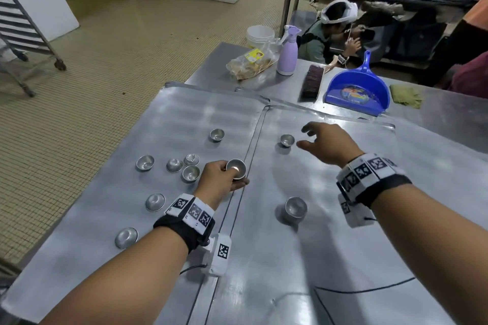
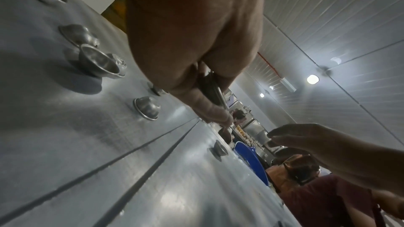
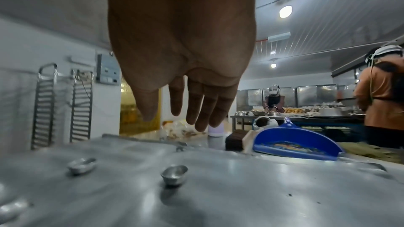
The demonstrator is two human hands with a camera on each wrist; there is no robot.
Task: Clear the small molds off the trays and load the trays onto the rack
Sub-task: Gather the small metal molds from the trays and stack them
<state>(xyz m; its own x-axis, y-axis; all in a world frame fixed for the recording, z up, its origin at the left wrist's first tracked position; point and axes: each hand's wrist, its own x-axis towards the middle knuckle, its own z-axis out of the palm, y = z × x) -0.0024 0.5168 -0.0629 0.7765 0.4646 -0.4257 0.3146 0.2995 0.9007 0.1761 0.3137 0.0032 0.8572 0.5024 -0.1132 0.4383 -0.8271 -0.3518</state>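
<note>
My left hand [image 1: 220, 179] pinches one small mold [image 1: 236, 168], thumb over its rim, just beside the seam between the two trays [image 1: 184, 119]. My right hand [image 1: 327, 144] hovers, fingers spread and relaxed, just beside another mold [image 1: 287, 140] right of that seam; a third mold [image 1: 296, 207] sits nearer me

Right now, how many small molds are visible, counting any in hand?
10 molds: seven on the left tray, one gripped by the left hand, two on the right tray; stacked ones possibly hidden.
</note>
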